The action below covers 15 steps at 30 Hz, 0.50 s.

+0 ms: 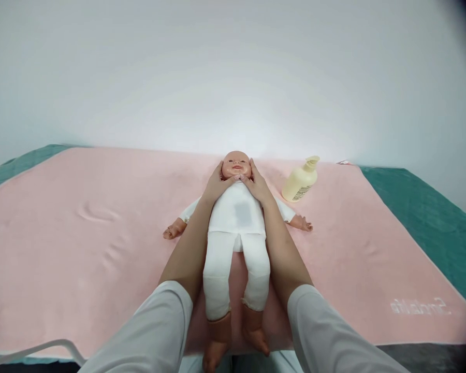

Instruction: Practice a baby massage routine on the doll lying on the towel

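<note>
A baby doll (236,207) with a white cloth body lies on its back, head at the far end and feet toward me. My left hand (216,186) cups one side of the doll's head (236,161), and my right hand (258,187) cups the other side. Both thumbs meet on the chin, just under the mouth. The other fingers run up along the cheeks and are partly hidden behind the head. The doll's arms are spread out beyond my forearms, and its feet reach the near edge of the table.
A pale yellow pump bottle (301,181) stands to the right of the doll's head. Beneath everything is a pink mat (81,259) over a green cover (431,223). A white wall (233,72) rises behind. At lower left a white curved tube (58,343) crosses the mat's edge.
</note>
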Available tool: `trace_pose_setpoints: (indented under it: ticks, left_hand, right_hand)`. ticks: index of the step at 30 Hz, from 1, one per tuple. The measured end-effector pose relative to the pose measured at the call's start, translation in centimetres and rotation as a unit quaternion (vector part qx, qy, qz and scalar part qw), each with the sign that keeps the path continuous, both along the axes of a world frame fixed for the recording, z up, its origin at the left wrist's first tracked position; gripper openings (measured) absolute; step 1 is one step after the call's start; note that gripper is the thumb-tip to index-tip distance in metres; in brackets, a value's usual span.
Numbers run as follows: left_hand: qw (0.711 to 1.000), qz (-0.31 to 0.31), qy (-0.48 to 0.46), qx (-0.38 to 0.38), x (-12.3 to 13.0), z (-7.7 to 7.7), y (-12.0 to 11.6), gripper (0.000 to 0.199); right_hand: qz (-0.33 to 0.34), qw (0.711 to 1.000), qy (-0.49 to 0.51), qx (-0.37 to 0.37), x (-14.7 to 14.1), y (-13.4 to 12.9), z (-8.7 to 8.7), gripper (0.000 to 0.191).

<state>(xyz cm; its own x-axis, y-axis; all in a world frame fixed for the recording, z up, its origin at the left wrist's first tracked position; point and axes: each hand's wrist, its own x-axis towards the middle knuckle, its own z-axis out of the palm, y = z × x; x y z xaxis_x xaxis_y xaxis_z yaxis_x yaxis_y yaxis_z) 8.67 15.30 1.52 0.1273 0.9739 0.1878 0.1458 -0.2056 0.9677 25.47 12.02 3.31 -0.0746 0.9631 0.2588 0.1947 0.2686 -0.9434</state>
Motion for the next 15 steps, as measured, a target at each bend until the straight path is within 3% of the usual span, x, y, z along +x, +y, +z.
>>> trace_pose_setpoints:
  ticks: [7, 15]
  left_hand:
    - [0.999, 0.013, 0.032, -0.008, -0.23, -0.51, 0.69, 0.096]
    - [0.998, 0.005, 0.054, -0.018, -0.9, -0.19, 0.71, 0.086]
  right_hand:
    - [-0.011, 0.999, -0.018, -0.026, -0.08, 0.56, 0.11, 0.088]
    - [-0.004, 0.999, -0.012, -0.031, 0.54, 0.96, -0.63, 0.083]
